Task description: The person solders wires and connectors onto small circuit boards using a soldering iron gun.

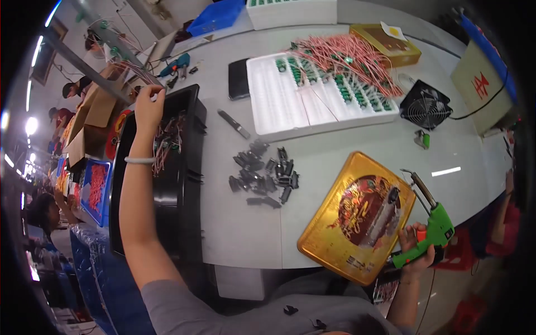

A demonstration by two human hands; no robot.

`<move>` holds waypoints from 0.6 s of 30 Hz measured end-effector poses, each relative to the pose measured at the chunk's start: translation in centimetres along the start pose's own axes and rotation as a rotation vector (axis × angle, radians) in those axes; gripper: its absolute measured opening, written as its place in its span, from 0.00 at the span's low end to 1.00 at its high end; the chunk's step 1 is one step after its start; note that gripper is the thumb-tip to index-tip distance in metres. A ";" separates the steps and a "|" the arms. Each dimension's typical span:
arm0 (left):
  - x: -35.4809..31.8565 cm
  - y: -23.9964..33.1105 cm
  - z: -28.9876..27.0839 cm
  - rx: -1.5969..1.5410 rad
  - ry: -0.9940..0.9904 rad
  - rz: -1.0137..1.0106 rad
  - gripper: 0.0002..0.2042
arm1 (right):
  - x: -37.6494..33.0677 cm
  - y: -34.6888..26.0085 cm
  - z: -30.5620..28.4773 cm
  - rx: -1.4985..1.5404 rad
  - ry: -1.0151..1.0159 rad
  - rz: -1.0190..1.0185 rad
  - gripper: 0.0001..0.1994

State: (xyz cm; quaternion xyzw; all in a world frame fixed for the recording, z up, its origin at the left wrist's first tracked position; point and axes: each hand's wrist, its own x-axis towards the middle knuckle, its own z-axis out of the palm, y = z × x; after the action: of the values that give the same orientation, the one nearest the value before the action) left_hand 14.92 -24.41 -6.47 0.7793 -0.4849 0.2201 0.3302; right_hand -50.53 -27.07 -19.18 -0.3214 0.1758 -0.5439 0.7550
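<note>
My left hand (149, 106) is raised above the far end of a black plastic bin (192, 120). Its fingers are curled in a pinch, and what they hold, if anything, does not show. Beneath that arm, bundles of red and white wires with small green parts (172, 134) lie in the bin. My right hand (416, 251) grips a green soldering gun (438, 229) with an orange trigger, its metal tip pointing up and away to the left. The gun is beside a gold tin lid or box (324, 229), which lies slanted at the table's near edge.
Black plastic parts (259, 173) lie mid-table near a grey pen-like tool (233, 123). Farther back are a white foam tray (268, 109) with green wired parts, a black phone (238, 79), a black fan (426, 105) and a gold box (410, 53). Other people sit at the left.
</note>
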 end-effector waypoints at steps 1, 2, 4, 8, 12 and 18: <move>-0.4 2.9 -0.1 -0.008 -0.025 -0.004 0.09 | -0.1 -0.2 0.9 0.022 0.000 0.039 0.26; -0.8 6.4 -0.3 -0.025 -0.157 0.062 0.07 | -0.1 -0.5 1.6 0.043 -0.005 0.074 0.26; -1.7 11.8 0.7 0.001 -0.228 0.272 0.04 | 0.0 -1.1 1.6 0.024 0.001 0.098 0.25; -1.4 15.8 5.9 0.031 -0.299 0.415 0.03 | 1.8 -0.7 1.5 -0.003 -0.049 0.032 0.26; 1.5 17.9 12.9 0.138 -0.278 0.356 0.04 | 3.9 -1.8 1.0 0.076 -0.085 -0.077 0.27; 4.8 18.9 21.2 -0.007 -0.402 0.128 0.06 | 4.5 -1.4 -0.3 0.081 -0.003 -0.072 0.28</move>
State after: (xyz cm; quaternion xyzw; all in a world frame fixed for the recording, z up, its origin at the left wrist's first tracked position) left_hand 0.44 -48.71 -12.12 0.7741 -0.5902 0.0790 0.2149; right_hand -50.08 -31.66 -18.06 -0.2975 0.1407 -0.5769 0.7476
